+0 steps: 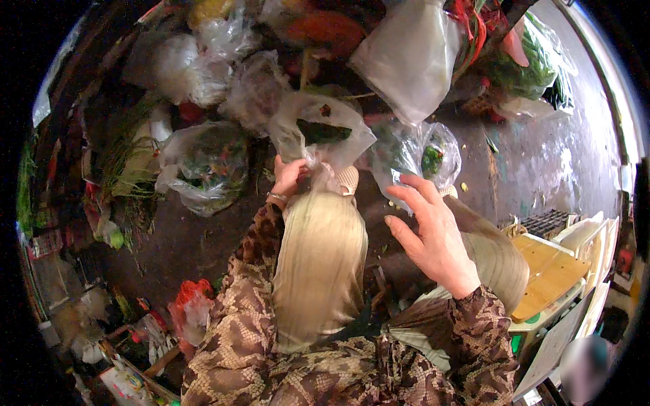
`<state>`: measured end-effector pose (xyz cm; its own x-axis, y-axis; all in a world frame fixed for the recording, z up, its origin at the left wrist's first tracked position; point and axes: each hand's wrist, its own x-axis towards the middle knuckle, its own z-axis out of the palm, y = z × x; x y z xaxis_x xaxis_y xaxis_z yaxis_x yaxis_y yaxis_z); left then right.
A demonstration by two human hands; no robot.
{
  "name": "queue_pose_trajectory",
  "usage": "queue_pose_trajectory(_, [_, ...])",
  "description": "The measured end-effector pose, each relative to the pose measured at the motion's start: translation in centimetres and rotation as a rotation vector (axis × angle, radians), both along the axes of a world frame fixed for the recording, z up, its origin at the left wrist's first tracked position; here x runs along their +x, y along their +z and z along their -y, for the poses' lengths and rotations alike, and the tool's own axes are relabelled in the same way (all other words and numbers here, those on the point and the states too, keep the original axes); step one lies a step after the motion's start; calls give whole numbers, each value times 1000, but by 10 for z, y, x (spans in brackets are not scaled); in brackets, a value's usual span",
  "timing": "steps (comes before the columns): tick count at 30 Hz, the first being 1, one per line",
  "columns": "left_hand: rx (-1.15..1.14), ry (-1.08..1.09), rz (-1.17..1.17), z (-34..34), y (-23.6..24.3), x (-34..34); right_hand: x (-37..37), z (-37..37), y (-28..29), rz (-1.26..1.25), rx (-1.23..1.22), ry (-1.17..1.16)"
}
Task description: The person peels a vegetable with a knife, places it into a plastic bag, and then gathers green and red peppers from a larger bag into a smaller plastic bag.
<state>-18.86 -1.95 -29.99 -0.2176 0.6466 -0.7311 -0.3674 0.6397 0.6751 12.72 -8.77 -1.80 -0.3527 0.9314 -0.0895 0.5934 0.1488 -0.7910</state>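
Observation:
My left hand pinches the near edge of a clear plastic bag in front of my knees. Something dark green shows through the bag's mouth; I cannot make out what it is. My right hand hovers above my right leg with its fingers spread, holding nothing. Just beyond its fingertips lies another clear plastic bag. A small clear bag with green contents sits beside that one. To the left of my left hand stands an opened plastic bag with leafy green bits inside.
A large whitish plastic bag is at the far side, near red strings. Bagged green leaves lie at far right. Close on my right is a stool with a yellow-brown top. A red plastic bag rests at near left.

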Motion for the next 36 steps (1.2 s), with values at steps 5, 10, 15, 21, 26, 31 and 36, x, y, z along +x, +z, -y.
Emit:
queue_pose_trajectory(5, [76,93,-121,-5,18,22,4,1,0,41,46,22])
queue_pose_trajectory(10, [70,66,-188,-5,-21,-8,-3,1,1,20,20,27])
queue_pose_trajectory(15, [137,5,-68,14,-45,-16,-3,-1,5,56,-15,53])
queue_pose_trajectory(21, [-57,-8,-106,84,-65,-56,-12,-7,13,59,-39,163])
queue_pose_trajectory(26, [51,65,82,93,-55,-44,-26,-35,4,-58,-149,340])
queue_pose_trajectory(31, [189,166,256,92,-29,-37,-46,-108,-51,8,-129,224])
queue_pose_trajectory(36, [214,29,146,85,-39,-39,-58,-178,-160,95,-18,68])
